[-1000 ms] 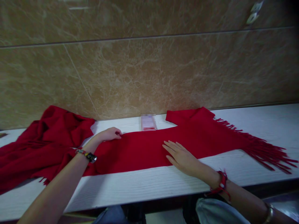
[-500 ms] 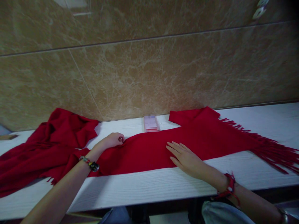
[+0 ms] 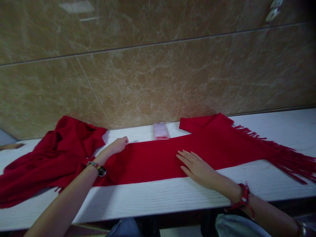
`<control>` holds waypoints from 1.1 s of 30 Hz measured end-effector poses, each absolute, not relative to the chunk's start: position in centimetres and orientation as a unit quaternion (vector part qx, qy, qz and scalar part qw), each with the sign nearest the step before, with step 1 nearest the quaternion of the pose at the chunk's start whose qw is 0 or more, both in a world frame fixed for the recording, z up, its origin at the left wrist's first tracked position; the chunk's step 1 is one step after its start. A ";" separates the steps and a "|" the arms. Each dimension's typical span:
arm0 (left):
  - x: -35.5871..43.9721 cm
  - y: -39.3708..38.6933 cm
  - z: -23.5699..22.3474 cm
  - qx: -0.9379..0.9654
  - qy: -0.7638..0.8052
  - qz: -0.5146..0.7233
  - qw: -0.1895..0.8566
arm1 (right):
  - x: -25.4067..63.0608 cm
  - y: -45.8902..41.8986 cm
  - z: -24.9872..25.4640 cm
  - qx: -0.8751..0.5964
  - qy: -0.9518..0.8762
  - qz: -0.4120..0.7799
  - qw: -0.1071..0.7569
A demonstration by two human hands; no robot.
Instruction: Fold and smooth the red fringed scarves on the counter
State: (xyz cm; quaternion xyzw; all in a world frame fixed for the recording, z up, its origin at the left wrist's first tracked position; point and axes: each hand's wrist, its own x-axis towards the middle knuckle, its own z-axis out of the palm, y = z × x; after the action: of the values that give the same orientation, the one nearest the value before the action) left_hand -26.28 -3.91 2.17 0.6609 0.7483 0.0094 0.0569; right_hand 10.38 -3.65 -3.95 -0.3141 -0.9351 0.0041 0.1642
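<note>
A long red scarf [image 3: 153, 161] with a fringed right end lies across the white table. Its middle stretch is spread flat, while the left part is bunched in loose folds. My left hand [image 3: 118, 145] is closed at the scarf's far edge, pinching the cloth there; the fingertips are partly hidden. Flat on the middle of the scarf rests my right hand [image 3: 197, 167], palm down with its fingers stretched out. Just beyond the far edge sits a small pale packet [image 3: 161, 131] with a red band, its upper part blurred.
The white table [image 3: 138, 200] runs along a brown marbled tile wall [image 3: 158, 85]. At the far left lies a flat brown object [image 3: 12, 146]. A white fitting [image 3: 273, 11] is on the wall at the upper right.
My left hand has moved slightly away from me, drawing the scarf's far edge straighter and smoothing the cloth beside it. My right hand stays in place on the scarf.
</note>
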 end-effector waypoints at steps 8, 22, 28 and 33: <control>-27.8 -4.1 2.0 0.698 0.690 0.044 0.187 | 10.4 -3.6 -4.0 -0.310 -0.937 -0.016 0.157; -28.7 -3.1 2.3 0.700 0.706 0.000 0.103 | 6.1 -6.0 -2.5 -0.137 -0.970 0.027 0.198; -24.6 -5.7 2.5 0.736 0.677 0.021 0.005 | 6.2 -5.8 -2.9 -0.131 -0.969 0.015 0.207; -18.4 -9.3 2.2 0.839 0.541 0.052 0.001 | 6.2 -6.1 -2.3 -0.114 -0.964 0.027 0.239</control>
State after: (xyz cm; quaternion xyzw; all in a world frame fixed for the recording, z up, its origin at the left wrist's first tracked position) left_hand -18.35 -9.28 2.15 0.8392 0.5414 0.0517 0.0010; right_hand 6.22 -6.05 -2.28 -0.1136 -0.9640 0.0267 0.2390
